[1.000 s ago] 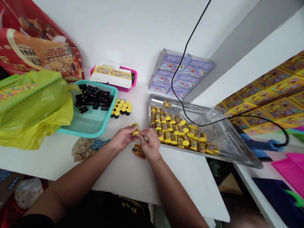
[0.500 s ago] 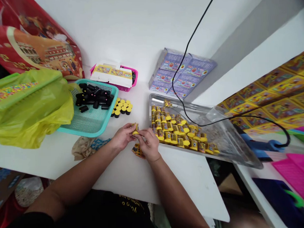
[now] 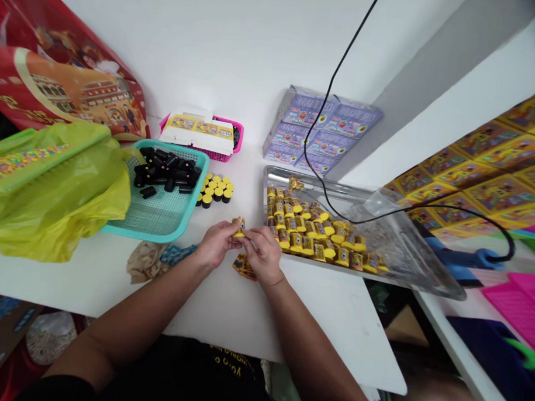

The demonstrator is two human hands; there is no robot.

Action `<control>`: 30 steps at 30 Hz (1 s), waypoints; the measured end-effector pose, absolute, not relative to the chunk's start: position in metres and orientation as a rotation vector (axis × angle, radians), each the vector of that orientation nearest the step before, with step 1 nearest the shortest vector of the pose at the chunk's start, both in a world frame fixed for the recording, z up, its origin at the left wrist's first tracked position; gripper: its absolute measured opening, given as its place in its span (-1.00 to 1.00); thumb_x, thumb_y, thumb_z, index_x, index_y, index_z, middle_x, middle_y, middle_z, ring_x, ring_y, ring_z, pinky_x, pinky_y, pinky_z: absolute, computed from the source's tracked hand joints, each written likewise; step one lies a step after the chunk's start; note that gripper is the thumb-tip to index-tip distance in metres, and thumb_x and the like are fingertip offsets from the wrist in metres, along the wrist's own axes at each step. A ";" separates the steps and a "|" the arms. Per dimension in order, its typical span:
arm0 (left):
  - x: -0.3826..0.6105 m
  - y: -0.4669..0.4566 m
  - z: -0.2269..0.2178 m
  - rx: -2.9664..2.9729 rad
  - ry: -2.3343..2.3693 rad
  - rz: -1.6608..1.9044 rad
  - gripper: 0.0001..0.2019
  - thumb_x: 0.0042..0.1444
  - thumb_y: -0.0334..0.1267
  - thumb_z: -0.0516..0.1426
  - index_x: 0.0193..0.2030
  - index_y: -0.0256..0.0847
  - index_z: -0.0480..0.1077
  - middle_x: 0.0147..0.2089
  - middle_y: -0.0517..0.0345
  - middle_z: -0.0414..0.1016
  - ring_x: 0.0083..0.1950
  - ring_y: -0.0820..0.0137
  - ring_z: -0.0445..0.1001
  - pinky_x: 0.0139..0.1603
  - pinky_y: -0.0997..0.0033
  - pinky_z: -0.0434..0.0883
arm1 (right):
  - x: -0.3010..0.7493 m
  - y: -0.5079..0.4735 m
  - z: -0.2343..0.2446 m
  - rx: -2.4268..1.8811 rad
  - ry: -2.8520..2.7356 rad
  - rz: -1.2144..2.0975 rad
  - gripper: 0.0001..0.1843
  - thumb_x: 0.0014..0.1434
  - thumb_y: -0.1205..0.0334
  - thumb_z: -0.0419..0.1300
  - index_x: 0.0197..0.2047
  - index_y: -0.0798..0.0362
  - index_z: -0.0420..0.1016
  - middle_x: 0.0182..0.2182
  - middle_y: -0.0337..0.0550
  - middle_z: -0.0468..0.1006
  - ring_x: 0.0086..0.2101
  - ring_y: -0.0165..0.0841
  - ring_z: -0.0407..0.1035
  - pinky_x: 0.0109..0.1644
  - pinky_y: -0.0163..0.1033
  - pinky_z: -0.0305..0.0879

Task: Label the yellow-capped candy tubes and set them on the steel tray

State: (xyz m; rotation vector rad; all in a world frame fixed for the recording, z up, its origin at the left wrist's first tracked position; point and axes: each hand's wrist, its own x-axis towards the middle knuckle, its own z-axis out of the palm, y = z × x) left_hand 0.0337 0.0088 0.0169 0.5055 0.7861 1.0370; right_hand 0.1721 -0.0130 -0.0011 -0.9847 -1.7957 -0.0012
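Pinching a small yellow printed piece [image 3: 239,226] between the thumb and fingers of the left hand [image 3: 216,244], just above the smooth white bench [image 3: 228,310]. Pressing the fingers of the right hand [image 3: 264,256] together on the near right edge of the same piece (exact contact points too small to tell).

Note, directly on the near side of the piece, the flat orange-and-dark printed slips [image 3: 244,267], partly covered by the right hand. To the right, see the shallow rectangular metal tray [image 3: 440,282], extending past the right edge of the bench; at its left end, see the crowded yellow wrapped pieces [image 3: 308,228]. Trace the thin black cable [image 3: 326,97] across the tray to a blue cylindrical handle [image 3: 467,257] at far right.

To the left, find the turquoise perforated plastic basket [image 3: 161,217], loaded at the far side with loose black cylinders [image 3: 167,170]. Just right of the basket, find the upright yellow-topped black cylinders [image 3: 217,189], grouped closely. Near the basket, beside the left forearm, note the crumpled beige cloth [image 3: 146,262].
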 end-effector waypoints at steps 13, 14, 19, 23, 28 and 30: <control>0.037 0.005 0.012 0.431 0.695 1.003 -0.60 -0.23 -0.15 0.40 -0.40 -0.26 0.30 -0.46 0.25 0.42 -0.48 0.53 0.39 -0.40 0.48 0.33 | 0.169 -0.013 0.001 -0.963 -1.735 0.130 -0.89 0.18 0.32 0.21 -0.21 0.00 0.53 -0.38 -0.15 0.46 -0.36 -0.36 0.38 -0.29 -0.23 0.37; 0.037 0.005 0.013 0.446 0.692 1.012 -0.60 -0.22 -0.15 0.40 -0.34 -0.26 0.32 -0.44 0.24 0.43 -0.48 0.52 0.41 -0.39 0.47 0.35 | 0.169 -0.013 0.001 -0.986 -1.752 0.112 -0.85 0.18 0.30 0.21 -0.15 -0.01 0.53 -0.36 -0.13 0.47 -0.34 -0.34 0.39 -0.27 -0.21 0.38; 0.036 0.005 0.015 0.491 0.705 1.060 -0.56 -0.15 -0.03 0.36 -0.22 -0.25 0.37 -0.41 0.22 0.45 -0.49 0.50 0.42 -0.42 0.44 0.38 | 0.168 -0.011 -0.005 -1.093 -1.801 0.191 -0.73 0.24 0.24 0.15 0.01 -0.04 0.50 -0.35 -0.12 0.50 -0.32 -0.32 0.39 -0.22 -0.17 0.39; 0.035 0.006 0.015 0.480 0.765 1.038 -0.57 -0.15 0.01 0.34 -0.31 -0.25 0.33 -0.52 0.25 0.42 -0.54 0.48 0.42 -0.49 0.49 0.35 | 0.168 -0.009 -0.011 -1.069 -1.682 0.422 -0.78 0.21 0.22 0.20 -0.08 -0.04 0.55 -0.37 -0.19 0.53 -0.36 -0.36 0.40 -0.25 -0.22 0.37; 0.035 0.007 0.013 0.540 0.829 1.006 -0.53 -0.19 -0.03 0.37 -0.41 -0.20 0.17 -0.55 0.23 0.45 -0.60 0.44 0.44 -0.55 0.52 0.30 | 0.170 -0.008 -0.013 -1.087 -1.570 0.558 -0.89 0.18 0.21 0.22 -0.26 -0.02 0.58 -0.45 -0.25 0.51 -0.42 -0.40 0.39 -0.28 -0.26 0.35; 0.035 0.008 0.012 0.564 0.873 1.017 -0.52 -0.20 -0.03 0.38 -0.41 -0.20 0.16 -0.56 0.24 0.44 -0.63 0.46 0.42 -0.58 0.53 0.26 | 0.170 -0.008 -0.012 -1.084 -1.570 0.578 -0.89 0.19 0.21 0.21 -0.29 0.00 0.56 -0.46 -0.26 0.50 -0.43 -0.40 0.39 -0.29 -0.27 0.35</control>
